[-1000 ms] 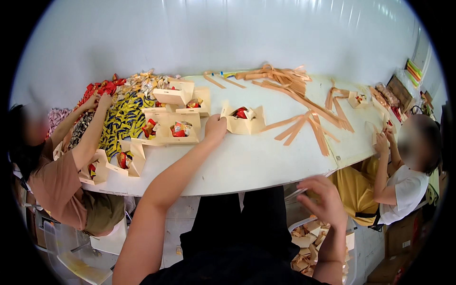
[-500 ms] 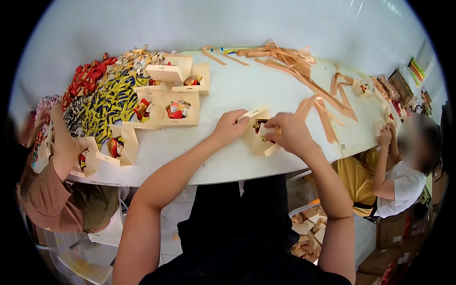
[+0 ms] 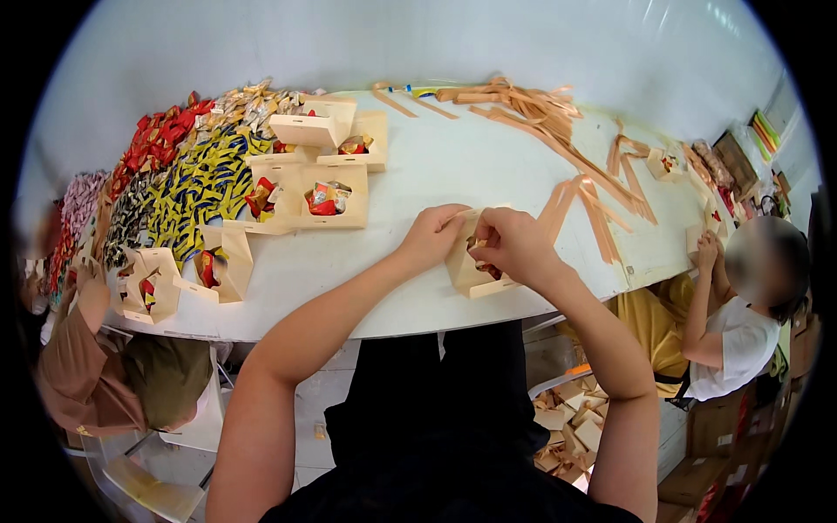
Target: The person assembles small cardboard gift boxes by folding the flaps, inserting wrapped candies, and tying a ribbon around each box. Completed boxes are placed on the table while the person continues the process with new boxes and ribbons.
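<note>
A cream-coloured folded card box (image 3: pixel 459 272) stands on the table in front of me, tilted, with its flaps up. My left hand (image 3: pixel 433 234) is closed on its upper left edge, thumb and fingers gripping the flap. At its opening, the bent fingers of my right hand (image 3: pixel 518 244) are pinched together over small wrapped sweets (image 3: pixel 482 261) inside. The hand covers most of the sweets, and what the fingertips hold is hidden.
Filled boxes (image 3: pixel 336 213) stand left, beside heaps of yellow (image 3: pixel 214 174) and red (image 3: pixel 161 139) wrapped sweets. Peach ribbons (image 3: pixel 567 144) lie to the right. Co-workers sit left (image 3: pixel 87 366) and right (image 3: pixel 724 322). Folded card pieces (image 3: pixel 571 427) fill a container below the table.
The box has turned slightly and its raised flap is more upright. My right hand has shifted left over the opening. The co-worker at left has drawn an arm back from the sweets.
</note>
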`<state>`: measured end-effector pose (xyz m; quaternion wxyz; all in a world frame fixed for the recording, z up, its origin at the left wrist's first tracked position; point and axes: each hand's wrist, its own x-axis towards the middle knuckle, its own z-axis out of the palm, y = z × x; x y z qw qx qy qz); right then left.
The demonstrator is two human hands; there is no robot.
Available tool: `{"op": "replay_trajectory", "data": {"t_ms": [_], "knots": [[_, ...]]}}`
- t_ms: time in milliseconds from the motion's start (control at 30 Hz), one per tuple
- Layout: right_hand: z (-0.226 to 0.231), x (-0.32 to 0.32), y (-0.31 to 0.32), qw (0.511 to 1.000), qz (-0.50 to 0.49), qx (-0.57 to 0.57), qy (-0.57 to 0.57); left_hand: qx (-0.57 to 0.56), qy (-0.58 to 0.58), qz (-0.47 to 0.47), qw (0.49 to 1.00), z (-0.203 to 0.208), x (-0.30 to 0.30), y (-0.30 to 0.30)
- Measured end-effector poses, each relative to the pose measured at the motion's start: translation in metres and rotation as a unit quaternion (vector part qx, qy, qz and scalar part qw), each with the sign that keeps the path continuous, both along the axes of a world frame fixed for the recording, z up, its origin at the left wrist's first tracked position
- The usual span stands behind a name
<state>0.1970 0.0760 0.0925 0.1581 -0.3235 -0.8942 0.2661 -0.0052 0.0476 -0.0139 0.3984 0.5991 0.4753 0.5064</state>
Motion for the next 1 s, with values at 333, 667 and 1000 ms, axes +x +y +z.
{"op": "replay_trajectory", "data": {"t_ms": [333,667,1000], "knots": [[0.02,0.054,-0.004,0.992,0.087,0.055,0.071,-0.012,-0.066,0.01,0.998,-0.002,-0.007,0.003],[-0.02,0.055,0.015,0.943,0.212,0.253,-0.048,-0.012,-0.048,0.012,0.999,0.002,-0.006,-0.001],[-0.055,0.044,0.041,0.899,0.149,0.396,0.112,-0.03,-0.075,-0.05,0.995,0.006,0.008,-0.014]]}}
